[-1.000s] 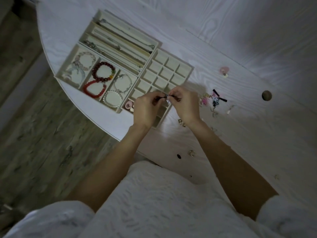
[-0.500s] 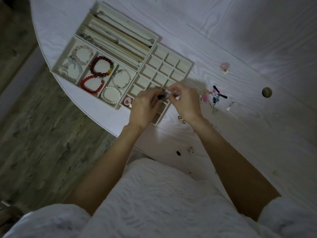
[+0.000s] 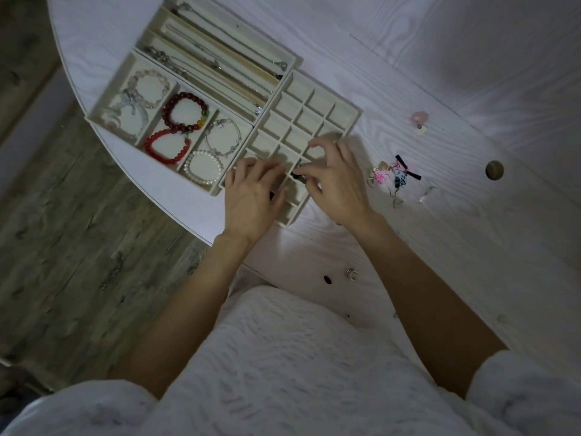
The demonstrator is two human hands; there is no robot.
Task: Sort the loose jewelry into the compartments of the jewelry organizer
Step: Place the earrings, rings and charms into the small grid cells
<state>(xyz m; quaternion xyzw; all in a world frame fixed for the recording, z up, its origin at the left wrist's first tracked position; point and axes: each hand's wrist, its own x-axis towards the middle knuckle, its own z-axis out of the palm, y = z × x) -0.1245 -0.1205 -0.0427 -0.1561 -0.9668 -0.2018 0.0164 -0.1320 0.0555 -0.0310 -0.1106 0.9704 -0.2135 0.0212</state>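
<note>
With the right hand [image 3: 338,184] pinching a small dark earring [image 3: 297,175] over the organizer's grid tray [image 3: 342,116], lower it squarely into 1 cell — the left hand [image 3: 251,199], fingers loosely curled beside it, steadying.

Far grid cells of organizer [image 3: 317,111] open; earring pile [image 3: 393,179] blocks right side.

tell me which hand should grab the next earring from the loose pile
Right, probably. The right hand is nearest the loose pile, beside it on the table. The left hand lies farther off, over the grid tray.
</note>
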